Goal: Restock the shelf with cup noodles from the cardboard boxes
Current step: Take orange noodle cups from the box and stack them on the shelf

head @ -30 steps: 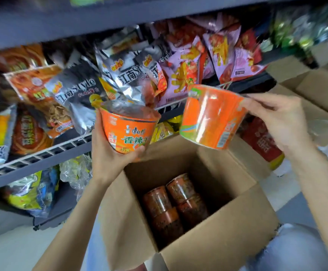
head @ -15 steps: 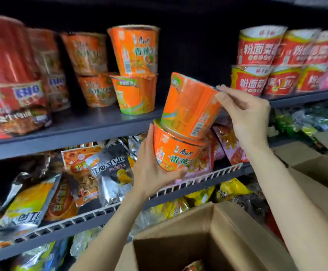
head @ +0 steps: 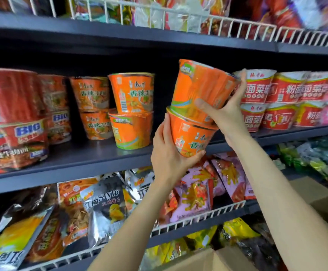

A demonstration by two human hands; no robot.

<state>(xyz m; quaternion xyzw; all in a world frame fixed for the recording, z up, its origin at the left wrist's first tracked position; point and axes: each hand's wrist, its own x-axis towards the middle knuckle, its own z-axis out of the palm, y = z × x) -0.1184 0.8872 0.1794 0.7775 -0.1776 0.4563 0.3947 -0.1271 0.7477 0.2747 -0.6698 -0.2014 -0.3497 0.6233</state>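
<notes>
A shop. Dark shelves left of the hands carry stacked cup noodles. Snack bags fill the wire-fronted tier below the hands.

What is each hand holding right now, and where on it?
Left hand grips the lower orange cup noodle around its base; right hand grips the upper orange cup noodle by its side.

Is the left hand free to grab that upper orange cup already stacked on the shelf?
Probably not as things stand: the left hand already grips a lower orange cup with another resting on it. The path to the stacked shelf cup itself looks unobstructed.
</notes>
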